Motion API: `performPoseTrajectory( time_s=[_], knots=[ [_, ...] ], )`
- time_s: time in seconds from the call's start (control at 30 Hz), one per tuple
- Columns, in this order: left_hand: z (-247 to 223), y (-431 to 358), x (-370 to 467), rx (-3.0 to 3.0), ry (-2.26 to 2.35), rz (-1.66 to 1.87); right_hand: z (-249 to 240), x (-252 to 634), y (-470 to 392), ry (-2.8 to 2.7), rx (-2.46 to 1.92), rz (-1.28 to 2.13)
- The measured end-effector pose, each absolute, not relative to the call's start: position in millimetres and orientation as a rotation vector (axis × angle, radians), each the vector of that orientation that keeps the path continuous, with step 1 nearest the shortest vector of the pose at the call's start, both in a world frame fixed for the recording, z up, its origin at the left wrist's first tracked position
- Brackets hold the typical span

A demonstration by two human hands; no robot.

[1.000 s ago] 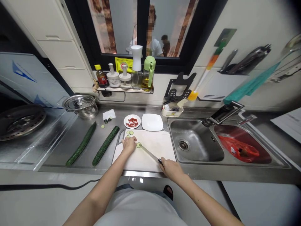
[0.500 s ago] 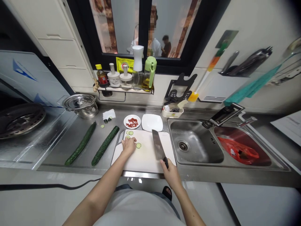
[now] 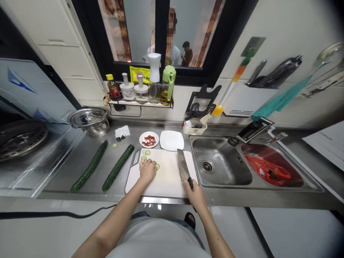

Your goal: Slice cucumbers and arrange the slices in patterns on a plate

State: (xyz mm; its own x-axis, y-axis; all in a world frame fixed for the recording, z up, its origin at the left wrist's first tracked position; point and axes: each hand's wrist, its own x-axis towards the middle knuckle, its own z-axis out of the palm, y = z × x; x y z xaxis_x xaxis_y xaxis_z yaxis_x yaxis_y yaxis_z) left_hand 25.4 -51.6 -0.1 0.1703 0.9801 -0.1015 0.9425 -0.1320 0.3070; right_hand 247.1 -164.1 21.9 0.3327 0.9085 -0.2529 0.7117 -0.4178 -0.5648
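My right hand (image 3: 196,194) is wrapped round the black handle of a cleaver (image 3: 183,165), whose blade lies over the right part of the white cutting board (image 3: 166,184). Palm down on the board's left half, my left hand (image 3: 147,170) has its fingers apart and touches cucumber slices. One slice (image 3: 157,166) shows at its right fingertips. More slices (image 3: 147,152) lie near the board's upper left corner. Two whole cucumbers, one (image 3: 118,167) beside the board and another (image 3: 89,166) farther left, rest on the steel counter.
Behind the board are a plate of red pieces (image 3: 149,140) and a white plate (image 3: 172,140). A sink (image 3: 223,161) is at the right, a lidded pot (image 3: 91,122) at the back left. Bottles stand on a rack (image 3: 139,103). People show in the window.
My left hand has moved right relative to the board, onto the slice that lay beside it. The cleaver has shifted slightly right. The whole view has moved a little.
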Motion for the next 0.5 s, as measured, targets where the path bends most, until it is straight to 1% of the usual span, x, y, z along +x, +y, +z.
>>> performPoseTrajectory(
  time_s=[0.27, 0.5],
  knots=[
    [0, -39, 25, 1.895, 1.867, 0.208, 10, 245, -168, -1.442, -2.198, 0.790],
    [3, -53, 19, 1.734, 1.818, 0.373, 11, 247, -166, -1.459, -2.170, 0.802]
  ],
)
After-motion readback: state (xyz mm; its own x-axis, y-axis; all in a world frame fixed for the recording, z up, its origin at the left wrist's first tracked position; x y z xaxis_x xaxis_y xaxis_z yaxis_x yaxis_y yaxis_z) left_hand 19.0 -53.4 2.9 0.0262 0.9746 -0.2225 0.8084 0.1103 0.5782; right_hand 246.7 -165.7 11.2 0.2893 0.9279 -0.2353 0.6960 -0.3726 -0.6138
